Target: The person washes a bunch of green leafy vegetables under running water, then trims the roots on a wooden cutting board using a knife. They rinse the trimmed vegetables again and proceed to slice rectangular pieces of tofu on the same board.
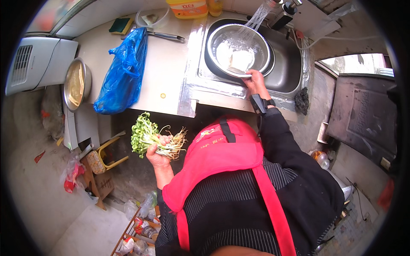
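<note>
A bunch of green sprouts with long pale stems and brown roots (pixel 144 134) is gripped in my left hand (pixel 159 153), held off the counter's front edge. My right hand (pixel 255 84) grips the near rim of a round metal basin (pixel 211 52), with fingers at the rim. Water from the faucet (pixel 272 3) runs in a spray into this basin, and the water inside is stirred and bright with glare. The basin sits over the steel sink (pixel 285 68), on or in another round vessel whose edge shows at the right.
On the counter (pixel 163 73) lie a blue plastic bag (pixel 120 76), a knife-like tool's handle (pixel 168 36), a sponge (pixel 120 26) and a clear bowl (pixel 153 19). A metal bowl (pixel 88 80) stands at the left edge. A black scouring pad (pixel 301 100) is right of the sink.
</note>
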The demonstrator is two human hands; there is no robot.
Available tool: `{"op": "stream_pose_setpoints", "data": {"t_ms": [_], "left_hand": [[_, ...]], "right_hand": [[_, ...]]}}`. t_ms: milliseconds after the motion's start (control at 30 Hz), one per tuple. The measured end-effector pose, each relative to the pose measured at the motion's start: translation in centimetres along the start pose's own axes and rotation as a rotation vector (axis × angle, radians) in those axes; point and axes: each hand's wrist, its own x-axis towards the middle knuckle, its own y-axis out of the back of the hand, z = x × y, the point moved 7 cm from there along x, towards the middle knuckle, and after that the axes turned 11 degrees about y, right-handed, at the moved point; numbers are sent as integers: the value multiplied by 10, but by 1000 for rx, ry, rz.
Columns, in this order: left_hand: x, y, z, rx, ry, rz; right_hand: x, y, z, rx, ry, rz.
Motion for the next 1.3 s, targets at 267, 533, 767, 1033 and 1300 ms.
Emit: {"op": "stream_pose_setpoints", "data": {"t_ms": [267, 533, 767, 1033, 1300], "left_hand": [[6, 1, -2, -11, 38, 4], [10, 0, 1, -13, 38, 2], [12, 1, 2, 6, 41, 11], [7, 3, 5, 0, 15, 24], [4, 5, 5, -15, 16, 15]], "right_hand": [[10, 9, -18, -2, 95, 35], [17, 6, -30, 16, 95, 91], [14, 6, -28, 21, 69, 92], [8, 2, -24, 41, 54, 87], [8, -3, -28, 0, 66, 71]]}}
